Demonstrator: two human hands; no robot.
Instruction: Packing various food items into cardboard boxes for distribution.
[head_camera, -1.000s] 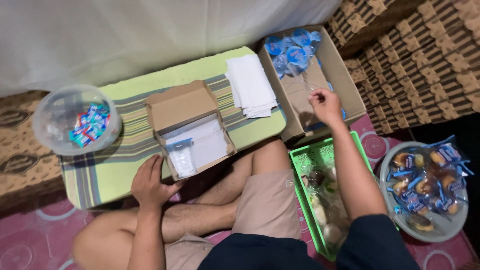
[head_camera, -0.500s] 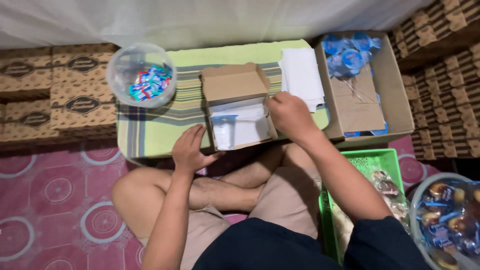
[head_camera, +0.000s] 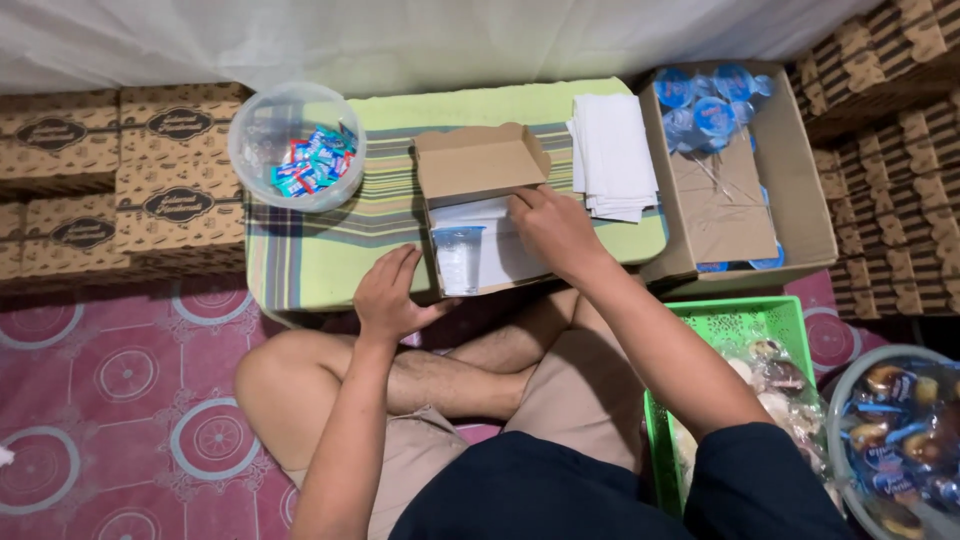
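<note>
Two hands on one small open cardboard snack box (head_camera: 480, 205) sitting at the near edge of the low tabletop (head_camera: 330, 240). Left hand (head_camera: 388, 295) has its grip spread loose against the box's front corner, steadying it. Right hand (head_camera: 552, 228) lies flat inside on the white paper liner, fingers together, pinching nothing. A sealed water cup (head_camera: 460, 258) already lies in the box. Looks like the filling stage; next item probably needs a reach to the candy tub (head_camera: 297, 148) or napkin stack (head_camera: 612, 155).
</note>
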